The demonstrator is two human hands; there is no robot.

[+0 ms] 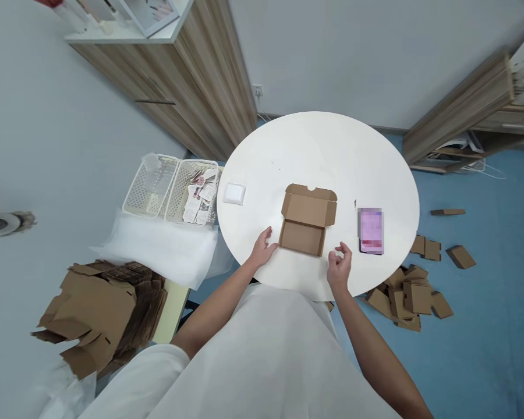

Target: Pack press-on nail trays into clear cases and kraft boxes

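An opened brown cardboard box [303, 237] lies on the white round table [318, 139], its lid raised and tilted toward the far side. The inside of the box shows no contents. My left hand [263, 250] is at the box's near left corner, fingers apart, thumb close to or touching the edge. Right of the box, my right hand [339, 265] is held off it with the fingers partly curled and apart, nothing in them. A phone with a pink, blurred screen [371, 230] lies on the right side of the table. A small white packet [234, 194] rests at the left.
Two white baskets [151, 186], one with printed cards [199, 198], stand left of the table beside white foam sheets [166, 244]. Flat cardboard [91, 308] is stacked at lower left. Several folded boxes [417, 297] lie on the blue floor at right.
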